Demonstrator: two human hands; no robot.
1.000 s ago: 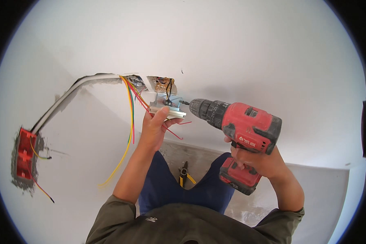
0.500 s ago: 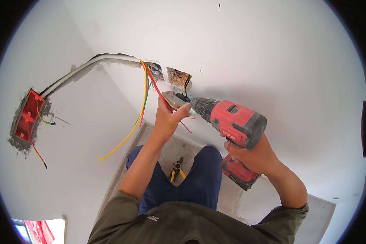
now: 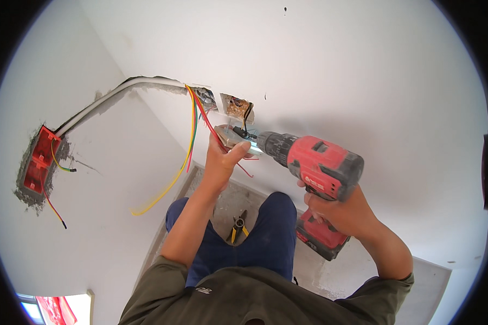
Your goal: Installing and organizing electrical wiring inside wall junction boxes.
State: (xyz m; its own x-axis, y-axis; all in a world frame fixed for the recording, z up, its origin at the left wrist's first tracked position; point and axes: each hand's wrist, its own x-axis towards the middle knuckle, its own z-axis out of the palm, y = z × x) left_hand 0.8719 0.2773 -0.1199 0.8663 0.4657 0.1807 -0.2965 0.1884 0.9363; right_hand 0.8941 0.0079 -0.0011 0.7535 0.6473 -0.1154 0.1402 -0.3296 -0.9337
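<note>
My left hand (image 3: 221, 162) is closed around a flat, pale plate (image 3: 232, 137), probably a socket or switch panel, with the thumb along its near edge. A black piece (image 3: 242, 131) and a thin screw stand on the plate's far side. Red wires (image 3: 213, 133) run down past the plate and my fingers. My right hand (image 3: 339, 208) grips the handle of a red and black cordless drill (image 3: 319, 160). The drill's chuck (image 3: 276, 146) points left at the plate's right end, where a light shines. Whether the bit touches it is hidden.
Two wall openings, one with wires (image 3: 205, 98) and one rough brown (image 3: 237, 106), lie above the plate. Yellow, green and red wires (image 3: 192, 135) hang left. A white conduit (image 3: 103, 104) leads to red boxes (image 3: 42, 151). Yellow-handled pliers (image 3: 238, 227) lie between my knees.
The drill has shifted slightly right and down, its chuck a little farther from my left thumb. The view has tilted slightly, and both hands keep their hold.
</note>
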